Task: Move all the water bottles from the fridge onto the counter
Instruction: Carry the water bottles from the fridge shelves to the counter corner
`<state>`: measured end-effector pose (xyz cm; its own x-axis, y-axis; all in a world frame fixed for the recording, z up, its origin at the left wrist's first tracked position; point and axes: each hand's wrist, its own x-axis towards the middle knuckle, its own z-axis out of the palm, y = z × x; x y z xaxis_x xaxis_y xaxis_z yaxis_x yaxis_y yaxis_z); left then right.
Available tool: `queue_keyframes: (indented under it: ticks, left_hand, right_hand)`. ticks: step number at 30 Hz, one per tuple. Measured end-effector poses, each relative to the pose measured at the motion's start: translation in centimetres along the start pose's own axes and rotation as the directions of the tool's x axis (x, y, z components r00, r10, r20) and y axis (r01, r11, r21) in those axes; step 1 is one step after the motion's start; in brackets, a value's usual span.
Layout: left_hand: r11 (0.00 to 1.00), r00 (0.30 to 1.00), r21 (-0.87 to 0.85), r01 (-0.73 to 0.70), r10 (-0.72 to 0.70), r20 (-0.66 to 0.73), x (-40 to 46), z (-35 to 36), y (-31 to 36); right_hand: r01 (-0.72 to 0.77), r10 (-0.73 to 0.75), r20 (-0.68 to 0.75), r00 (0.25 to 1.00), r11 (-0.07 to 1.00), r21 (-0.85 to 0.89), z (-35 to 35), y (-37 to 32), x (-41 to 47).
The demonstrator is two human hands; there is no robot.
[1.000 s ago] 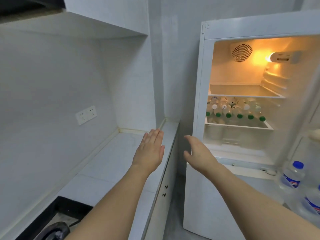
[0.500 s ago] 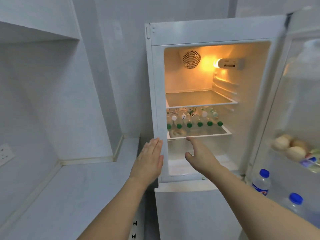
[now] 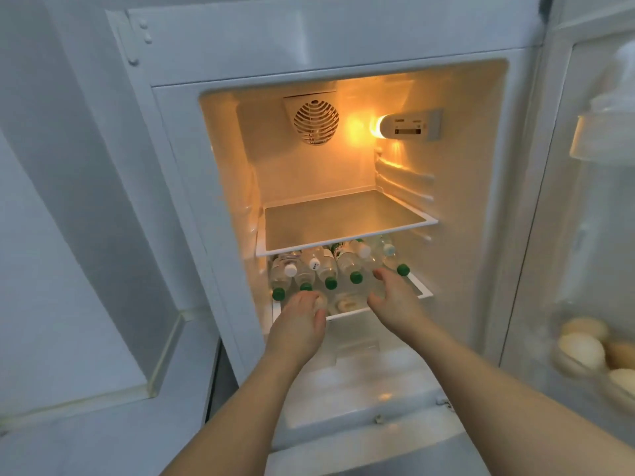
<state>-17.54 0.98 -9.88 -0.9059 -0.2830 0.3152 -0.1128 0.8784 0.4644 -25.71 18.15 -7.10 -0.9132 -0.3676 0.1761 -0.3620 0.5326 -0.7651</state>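
Note:
Several clear water bottles (image 3: 343, 266) with green and white caps lie stacked on their sides on the lower shelf (image 3: 424, 292) of the open white fridge (image 3: 192, 139). My left hand (image 3: 300, 321) reaches to the shelf's front left, fingers bent over the front of the left bottles; whether it grips one is unclear. My right hand (image 3: 391, 297) is at the shelf's right part, fingers spread and touching a bottle lying there. The counter (image 3: 86, 438) is at the lower left.
The upper glass shelf (image 3: 343, 221) holds nothing. The fridge door (image 3: 584, 201) stands open on the right, with eggs (image 3: 584, 348) in its rack. A white wall and ledge (image 3: 165, 352) border the counter on the left.
The view has moved closer to the fridge. Both hands went forward from in front of the fridge into the lower shelf and now reach the bottles.

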Motion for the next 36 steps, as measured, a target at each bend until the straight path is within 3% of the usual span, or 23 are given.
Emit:
queue_keyframes:
  ticks: [2,7,11,16,19,27,31,36]
  left_hand:
    - [0.965,0.984,-0.193,0.179,-0.171,0.056,2.7,0.6,0.0]
    - [0.693,0.843,-0.497,0.523,-0.506,0.183,10.3,4.1,-1.8]
    - [0.484,0.738,-0.618,0.620,-0.627,0.249,14.3,5.9,-2.5]
    - [0.317,0.696,-0.732,0.603,-0.657,0.289,17.5,7.9,-2.7]
    - [0.302,0.672,-0.744,0.596,-0.695,0.256,18.4,9.2,-3.4]
    - [0.320,0.656,-0.748,0.581,-0.729,0.197,20.0,10.9,-4.3]
    - [0.268,0.615,-0.746,0.610,-0.754,0.232,21.0,10.9,-3.8]
    - [0.219,0.584,-0.754,0.619,-0.770,0.256,21.2,10.4,-3.6]
  right_hand:
    - [-0.067,0.070,-0.017,0.997,0.991,0.113,0.2,0.3,2.6]
    - [-0.285,0.334,-0.023,0.942,0.836,0.469,1.8,2.6,10.4]
    - [-0.384,0.444,0.055,0.894,0.700,0.602,3.8,4.0,14.8]
    - [-0.419,0.502,0.086,0.860,0.602,0.679,7.0,6.0,20.3]
    - [-0.459,0.544,0.121,0.830,0.544,0.703,8.3,6.8,22.9]
    - [-0.445,0.627,0.202,0.753,0.259,0.857,8.9,6.4,25.4]
    - [-0.434,0.639,0.196,0.744,0.239,0.869,9.2,6.6,25.7]
    - [-0.389,0.592,0.159,0.790,0.283,0.877,9.2,7.0,23.6]
